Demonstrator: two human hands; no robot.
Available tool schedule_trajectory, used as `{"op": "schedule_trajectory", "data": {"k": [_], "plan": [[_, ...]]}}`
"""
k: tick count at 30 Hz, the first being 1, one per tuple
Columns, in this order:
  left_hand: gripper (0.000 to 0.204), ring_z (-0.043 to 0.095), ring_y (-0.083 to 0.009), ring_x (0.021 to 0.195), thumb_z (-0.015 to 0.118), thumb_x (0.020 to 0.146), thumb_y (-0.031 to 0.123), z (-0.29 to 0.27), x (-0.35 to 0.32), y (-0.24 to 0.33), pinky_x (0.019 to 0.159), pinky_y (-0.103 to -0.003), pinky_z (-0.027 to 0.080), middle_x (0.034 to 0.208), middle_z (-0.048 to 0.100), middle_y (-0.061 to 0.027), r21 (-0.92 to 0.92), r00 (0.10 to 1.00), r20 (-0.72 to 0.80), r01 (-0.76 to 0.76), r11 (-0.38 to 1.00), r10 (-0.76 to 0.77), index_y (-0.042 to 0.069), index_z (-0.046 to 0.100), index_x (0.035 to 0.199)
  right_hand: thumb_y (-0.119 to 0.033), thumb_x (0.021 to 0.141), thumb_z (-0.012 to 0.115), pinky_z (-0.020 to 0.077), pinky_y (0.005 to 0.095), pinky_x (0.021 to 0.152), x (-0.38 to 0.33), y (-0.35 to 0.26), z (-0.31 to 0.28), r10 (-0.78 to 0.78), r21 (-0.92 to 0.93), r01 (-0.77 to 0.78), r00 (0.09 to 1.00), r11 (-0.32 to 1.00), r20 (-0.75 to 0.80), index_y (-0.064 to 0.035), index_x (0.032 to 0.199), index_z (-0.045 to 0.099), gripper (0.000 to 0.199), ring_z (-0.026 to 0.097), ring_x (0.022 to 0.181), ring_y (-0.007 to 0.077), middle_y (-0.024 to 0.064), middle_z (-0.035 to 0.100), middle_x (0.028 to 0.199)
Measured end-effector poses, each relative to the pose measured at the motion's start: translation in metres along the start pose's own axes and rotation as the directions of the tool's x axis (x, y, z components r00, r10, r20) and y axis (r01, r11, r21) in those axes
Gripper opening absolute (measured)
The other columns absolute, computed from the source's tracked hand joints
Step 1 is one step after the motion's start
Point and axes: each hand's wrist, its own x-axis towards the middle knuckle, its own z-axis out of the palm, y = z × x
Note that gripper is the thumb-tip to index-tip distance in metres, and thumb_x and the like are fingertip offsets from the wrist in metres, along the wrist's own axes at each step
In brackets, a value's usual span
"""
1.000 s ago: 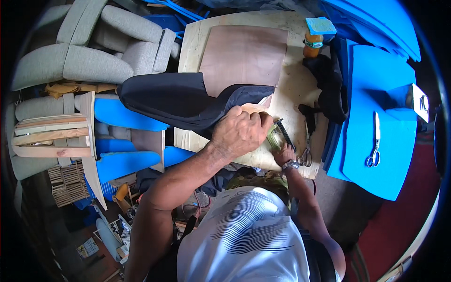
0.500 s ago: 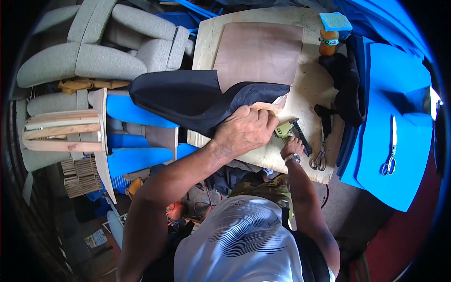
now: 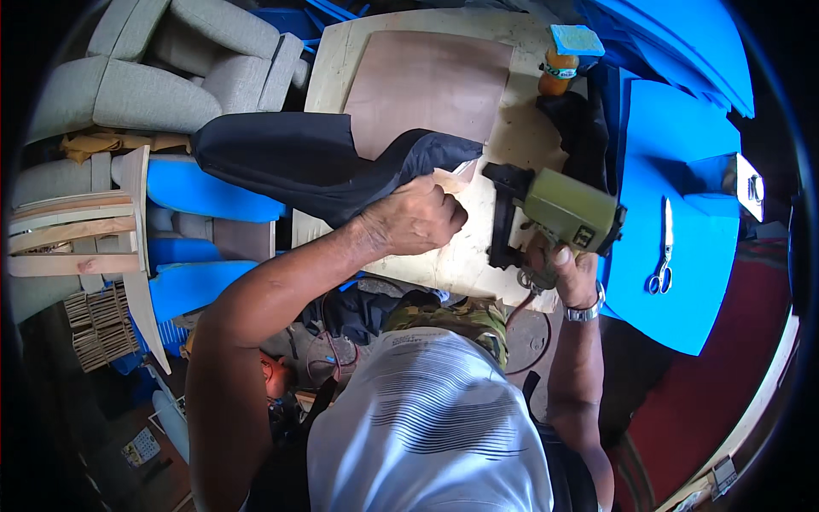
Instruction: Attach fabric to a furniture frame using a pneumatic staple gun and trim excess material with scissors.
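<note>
My left hand (image 3: 420, 218) is closed on the edge of black fabric (image 3: 281, 166), which wraps a curved panel lying across the table's left side. Bare wood of the panel (image 3: 450, 179) peeks out just beyond my knuckles. In my right hand (image 3: 570, 271) is a green pneumatic staple gun (image 3: 570, 209), raised above the table's right part, its black nose and magazine toward the left. My fingers wrap its handle, and a reddish air hose (image 3: 522, 309) runs down from it. The staple gun is apart from the fabric.
A brown board (image 3: 431, 81) lies on the pale wooden table (image 3: 337, 85). An orange bottle (image 3: 558, 72) with a blue sponge-like block (image 3: 577, 40) stands behind. Scissors (image 3: 664, 247) rest on blue foam sheets (image 3: 682, 136) at right. Grey sofa pieces (image 3: 153, 94) and a wooden frame (image 3: 77, 230) fill the left.
My right hand has lifted the staple gun off the table and swung it up to the right. My left hand still grips the fabric edge. The whole view has shifted slightly.
</note>
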Motion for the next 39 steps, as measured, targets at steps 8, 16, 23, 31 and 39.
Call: {"op": "schedule_trajectory", "data": {"k": [8, 16, 23, 31, 39], "plan": [[0.014, 0.063, -0.0214, 0.071, 0.059, 0.076, 0.016, -0.002, 0.013, 0.009, 0.066, -0.036, 0.048, 0.071, 0.062, -0.0086, -0.019, 0.984, 0.171, 0.055, 0.998, -0.051, 0.003, 0.065, 0.077, -0.040, 0.085, 0.076, 0.0513, 0.0290, 0.068, 0.038, -0.026, 0.003, 0.050, 0.005, -0.053, 0.965, 0.999, 0.258, 0.0017, 0.112, 0.061, 0.052, 0.061, 0.077, 0.0139, 0.0058, 0.066, 0.088], [0.021, 0.063, -0.0246, 0.100, 0.058, 0.080, 0.014, 0.000, 0.005, 0.009, 0.092, -0.039, 0.048, 0.096, 0.067, -0.0104, -0.037, 0.990, 0.058, 0.127, 0.991, -0.125, 0.000, 0.070, 0.092, -0.034, 0.085, 0.078, 0.0501, 0.0353, 0.090, 0.050, -0.044, 0.023, 0.027, -0.131, 0.016, 0.945, 0.991, 0.325, 0.0023, 0.125, 0.057, 0.059, 0.063, 0.100, 0.0189, 0.0118, 0.068, 0.111], [0.023, 0.065, -0.0217, 0.100, 0.061, 0.078, 0.014, 0.000, -0.004, 0.013, 0.088, -0.039, 0.051, 0.096, 0.068, -0.0096, 0.074, 0.993, 0.066, 0.090, 0.993, -0.095, 0.001, 0.069, 0.095, -0.034, 0.081, 0.081, 0.0513, 0.0357, 0.089, 0.031, -0.041, 0.034, -0.082, -0.260, 0.160, 0.954, 0.952, 0.288, 0.0017, 0.118, 0.062, 0.055, 0.066, 0.098, 0.0215, 0.0117, 0.070, 0.105], [0.033, 0.061, -0.0221, 0.099, 0.056, 0.086, 0.021, 0.032, -0.019, 0.010, 0.088, -0.039, 0.049, 0.101, 0.063, -0.0060, -0.420, 0.976, -0.105, 0.132, 0.898, -0.192, 0.007, 0.060, 0.116, -0.031, 0.068, 0.085, 0.0540, 0.0335, 0.067, -0.001, -0.021, 0.054, -0.363, -0.520, 0.466, 0.885, 0.716, 0.293, -0.0013, 0.099, 0.067, 0.046, 0.069, 0.070, 0.0256, 0.0106, 0.069, 0.083], [0.015, 0.047, -0.0158, 0.069, 0.058, 0.082, 0.021, 0.054, -0.026, 0.004, 0.063, -0.031, 0.040, 0.077, 0.045, -0.0005, 0.353, 0.984, -0.158, -0.017, 0.936, 0.078, 0.011, 0.053, 0.091, -0.033, 0.062, 0.086, 0.0522, 0.0361, 0.061, -0.004, -0.005, 0.081, -0.434, -0.637, 0.507, 0.855, 0.581, 0.285, -0.0035, 0.101, 0.066, 0.053, 0.065, 0.064, 0.0271, 0.0096, 0.067, 0.080]]}}
